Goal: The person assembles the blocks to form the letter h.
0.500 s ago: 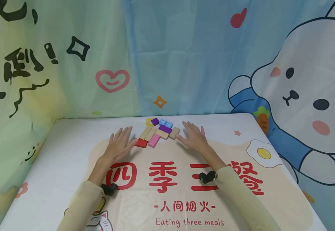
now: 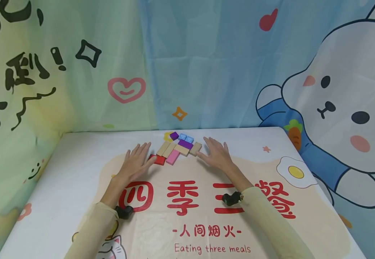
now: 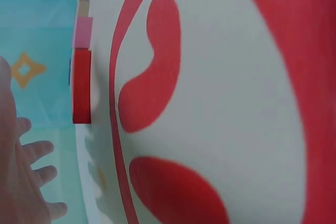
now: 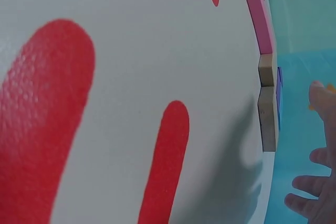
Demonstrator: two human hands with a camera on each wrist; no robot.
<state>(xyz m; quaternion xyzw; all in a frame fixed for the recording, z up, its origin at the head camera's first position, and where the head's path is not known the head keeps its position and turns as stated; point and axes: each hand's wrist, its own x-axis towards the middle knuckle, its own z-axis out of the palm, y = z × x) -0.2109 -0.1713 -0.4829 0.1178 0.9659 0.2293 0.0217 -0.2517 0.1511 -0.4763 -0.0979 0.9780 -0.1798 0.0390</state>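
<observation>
Pale green and blue cloth (image 2: 200,64) covers the far side of the room, with a big cartoon rabbit (image 2: 339,97) printed on the right. From where I stand, the counter (image 2: 248,145) comes next in size, running up close to that cloth and showing large red lettering (image 2: 182,194). Two cream sleeves (image 2: 271,223) reach over it. Their left hand (image 2: 135,161) and right hand (image 2: 218,154) are both open, fingers spread, holding nothing; both wrist views show them raised, probably to keep from nudging anything below.

Between them, toward the far edge, lies a close group of blocks. Seen from the head, the left thumb overlaps the red block (image 2: 159,160), though the left wrist view shows them apart. A pink block (image 2: 172,157) sits just beside it, with tan blocks (image 2: 163,148) around, one nearest the right hand. They all seem to lie flat, likely because broad faces rest steadiest. Behind come a purple block (image 2: 185,144), two light blue pieces (image 2: 186,138) and, smallest, a purple piece (image 2: 174,136).
</observation>
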